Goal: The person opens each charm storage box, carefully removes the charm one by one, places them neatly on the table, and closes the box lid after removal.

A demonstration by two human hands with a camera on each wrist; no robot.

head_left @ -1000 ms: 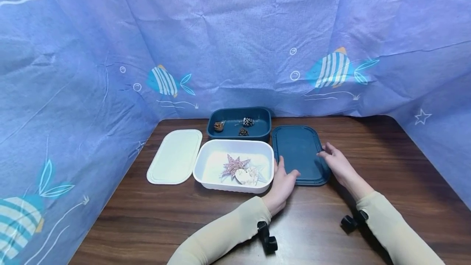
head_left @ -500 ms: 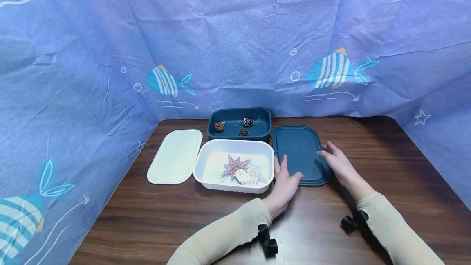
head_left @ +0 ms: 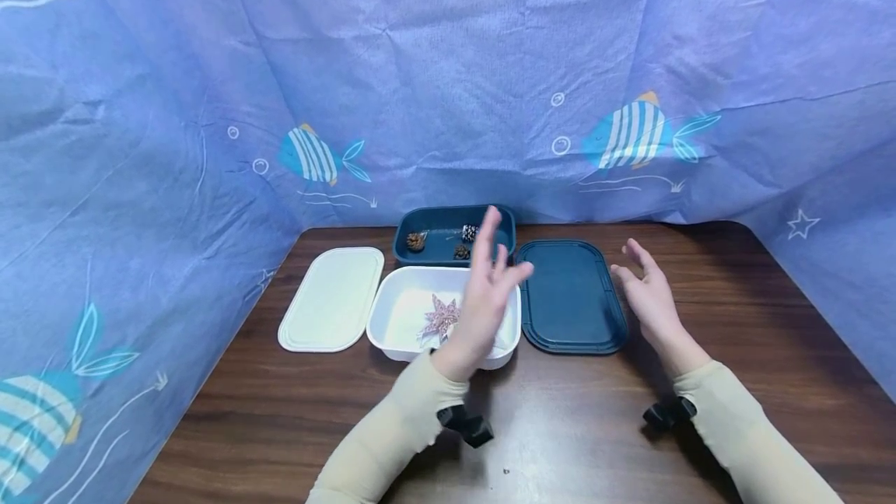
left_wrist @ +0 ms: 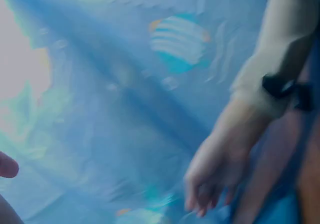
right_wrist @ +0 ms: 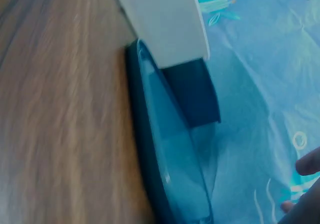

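My left hand (head_left: 479,306) is raised over the right part of a white box (head_left: 399,309), fingers spread and holding nothing. It hides part of the contents; a glittery pink star ornament (head_left: 441,316) shows inside. Just off the right edge of a dark blue lid (head_left: 570,298), my right hand (head_left: 651,298) hovers with relaxed fingers and nothing in them. In the right wrist view the dark blue lid (right_wrist: 172,149) lies on the table beside the white box (right_wrist: 162,23). The left wrist view is blurred and shows the right hand (left_wrist: 217,164) against the curtain.
Behind the white box stands a dark blue box (head_left: 437,218) with pine cones (head_left: 416,241) in it. A white lid (head_left: 332,298) lies flat at the left on the wooden table (head_left: 280,411). A fish-patterned curtain (head_left: 448,84) hangs along the back and sides.
My left hand has left the gap between white box and blue lid and moved up and left over the box. The right hand has lifted away from the lid's edge.
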